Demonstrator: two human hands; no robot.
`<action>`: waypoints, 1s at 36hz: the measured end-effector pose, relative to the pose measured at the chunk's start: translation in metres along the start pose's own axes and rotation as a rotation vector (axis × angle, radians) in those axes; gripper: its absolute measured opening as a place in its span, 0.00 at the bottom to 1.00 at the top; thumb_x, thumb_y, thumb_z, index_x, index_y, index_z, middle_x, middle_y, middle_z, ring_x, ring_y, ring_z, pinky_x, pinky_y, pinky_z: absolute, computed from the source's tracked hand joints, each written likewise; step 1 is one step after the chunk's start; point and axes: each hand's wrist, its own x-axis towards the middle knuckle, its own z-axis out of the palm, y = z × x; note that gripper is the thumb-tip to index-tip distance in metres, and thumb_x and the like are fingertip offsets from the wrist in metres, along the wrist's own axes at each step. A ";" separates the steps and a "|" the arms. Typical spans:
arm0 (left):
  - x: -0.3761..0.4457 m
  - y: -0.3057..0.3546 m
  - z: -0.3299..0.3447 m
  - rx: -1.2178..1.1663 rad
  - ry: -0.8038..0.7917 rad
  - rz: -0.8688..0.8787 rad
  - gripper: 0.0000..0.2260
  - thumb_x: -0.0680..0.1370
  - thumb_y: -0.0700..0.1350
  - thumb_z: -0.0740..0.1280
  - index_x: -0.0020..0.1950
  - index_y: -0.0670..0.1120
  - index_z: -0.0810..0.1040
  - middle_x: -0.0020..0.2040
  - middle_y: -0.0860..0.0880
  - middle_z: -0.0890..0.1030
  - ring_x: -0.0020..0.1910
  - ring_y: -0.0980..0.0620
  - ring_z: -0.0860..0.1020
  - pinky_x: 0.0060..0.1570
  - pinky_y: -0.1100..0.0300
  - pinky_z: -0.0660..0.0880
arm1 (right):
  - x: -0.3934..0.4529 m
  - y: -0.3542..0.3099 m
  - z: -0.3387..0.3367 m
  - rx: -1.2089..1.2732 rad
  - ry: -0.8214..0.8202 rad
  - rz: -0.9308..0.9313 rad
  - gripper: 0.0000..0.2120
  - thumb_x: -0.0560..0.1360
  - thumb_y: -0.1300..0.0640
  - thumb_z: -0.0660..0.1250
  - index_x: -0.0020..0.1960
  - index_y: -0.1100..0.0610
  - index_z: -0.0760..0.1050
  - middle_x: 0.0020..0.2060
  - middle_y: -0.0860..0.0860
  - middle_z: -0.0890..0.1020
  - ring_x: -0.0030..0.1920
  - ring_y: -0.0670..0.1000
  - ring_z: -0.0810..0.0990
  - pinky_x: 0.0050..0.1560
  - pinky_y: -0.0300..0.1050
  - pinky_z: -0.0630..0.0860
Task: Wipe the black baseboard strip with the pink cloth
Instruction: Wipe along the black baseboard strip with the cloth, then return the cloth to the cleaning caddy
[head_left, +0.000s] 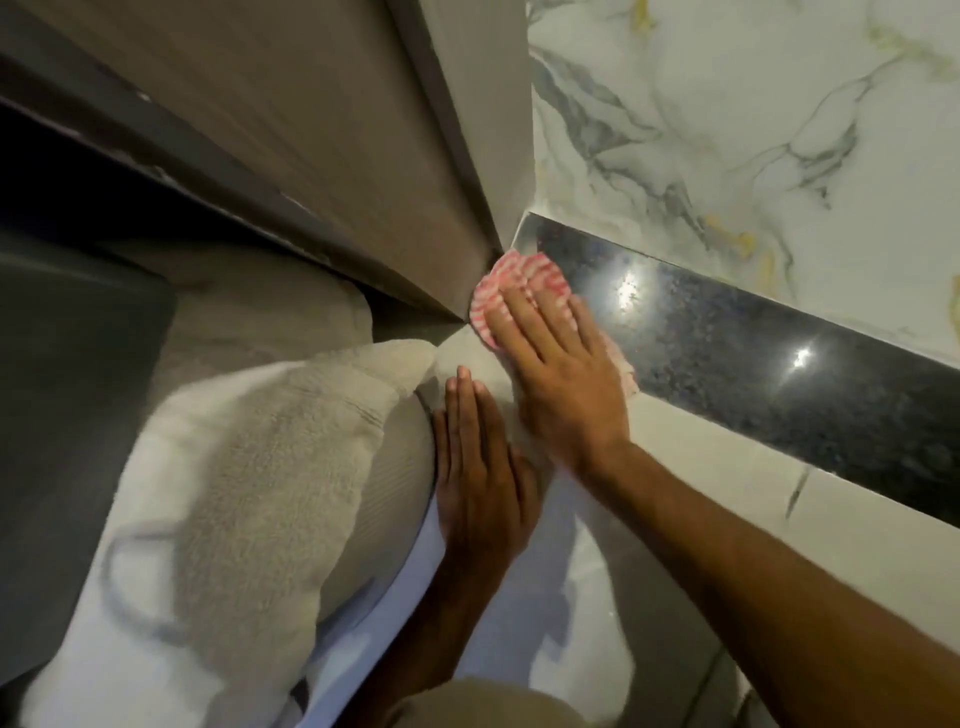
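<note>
The black speckled baseboard strip (753, 358) runs from the door frame corner down to the right, between the marble wall and the floor. A pink and white striped cloth (511, 278) lies against its left end, by the corner. My right hand (556, 358) presses flat on the cloth, fingers spread, covering most of it. My left hand (480, 462) lies flat and open on the pale floor just below, fingers together, holding nothing.
A white terry towel or mat (244, 467) lies bunched on the floor to the left. A grey-beige door frame (467, 130) meets the strip at the corner. Marble wall (753, 130) rises behind. Floor tiles (727, 483) extend to the right.
</note>
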 end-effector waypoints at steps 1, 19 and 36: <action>0.001 0.003 -0.004 0.003 -0.004 0.004 0.29 0.89 0.52 0.59 0.84 0.33 0.64 0.86 0.32 0.61 0.87 0.34 0.59 0.86 0.37 0.61 | -0.017 0.000 0.002 0.030 -0.017 -0.037 0.32 0.87 0.49 0.62 0.89 0.51 0.58 0.90 0.54 0.58 0.90 0.58 0.54 0.90 0.59 0.45; -0.011 0.074 -0.381 -0.147 -0.224 0.087 0.18 0.85 0.43 0.67 0.74 0.41 0.81 0.81 0.33 0.72 0.82 0.32 0.70 0.81 0.29 0.65 | -0.250 -0.142 -0.311 1.225 0.073 0.820 0.23 0.93 0.63 0.50 0.88 0.58 0.58 0.88 0.48 0.63 0.86 0.42 0.65 0.88 0.40 0.62; -0.020 -0.123 -0.637 -0.255 -0.292 -0.368 0.25 0.86 0.37 0.58 0.85 0.42 0.67 0.85 0.38 0.67 0.83 0.37 0.67 0.82 0.36 0.64 | -0.221 -0.434 -0.441 1.099 0.239 0.670 0.21 0.92 0.58 0.59 0.84 0.56 0.69 0.84 0.50 0.73 0.84 0.48 0.71 0.86 0.44 0.67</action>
